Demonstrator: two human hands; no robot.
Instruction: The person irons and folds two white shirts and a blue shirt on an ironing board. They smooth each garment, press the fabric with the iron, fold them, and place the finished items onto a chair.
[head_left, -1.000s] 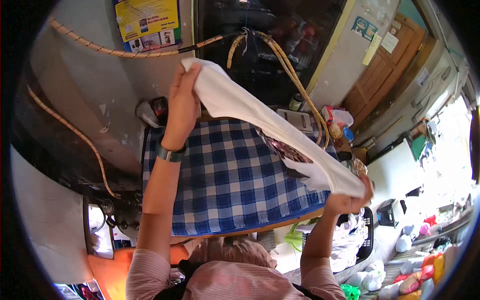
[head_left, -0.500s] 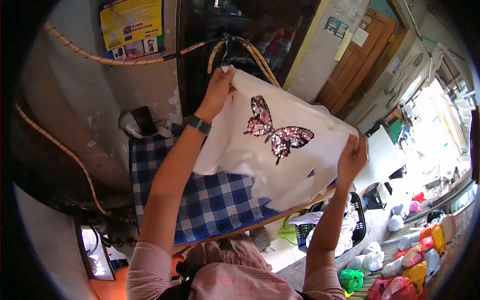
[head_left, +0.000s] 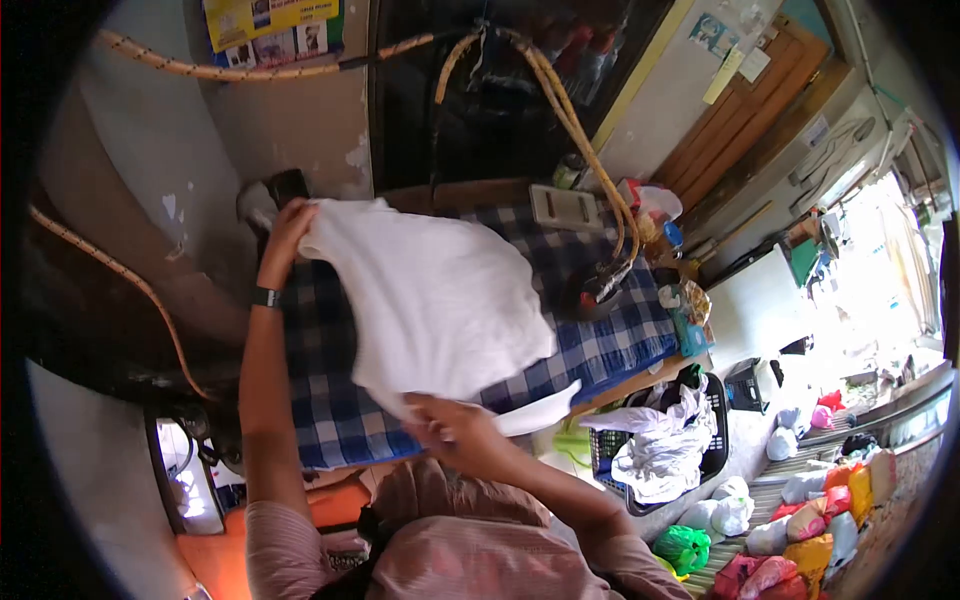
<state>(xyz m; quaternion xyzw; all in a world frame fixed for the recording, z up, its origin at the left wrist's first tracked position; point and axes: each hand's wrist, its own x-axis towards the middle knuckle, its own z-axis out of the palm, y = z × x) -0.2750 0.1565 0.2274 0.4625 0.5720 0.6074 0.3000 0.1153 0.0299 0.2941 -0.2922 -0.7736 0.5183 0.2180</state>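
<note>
A white shirt (head_left: 440, 300) is spread over the blue checked cloth (head_left: 330, 400) on the table, its plain side up and the sequin butterfly hidden. My left hand (head_left: 287, 240) pinches its far left corner near the wall. My right hand (head_left: 452, 432) grips its near edge at the table's front, fingers closed on the fabric. A loose white flap (head_left: 540, 410), probably a sleeve or hem, hangs toward the front edge. Right of the shirt stands a dark iron (head_left: 592, 292) with an orange-wrapped cord (head_left: 570, 110) rising from it.
Behind the shirt lies a flat metal rest plate (head_left: 563, 208). Bags and small packets (head_left: 688, 300) crowd the table's right end. A black basket (head_left: 718, 430) of white laundry stands on the floor at right, with several coloured plastic bags (head_left: 810, 560) beyond.
The shirt has come down from being held up, butterfly showing, onto the table with its plain side up. My left hand moved left, my right hand toward me. The iron is now visible.
</note>
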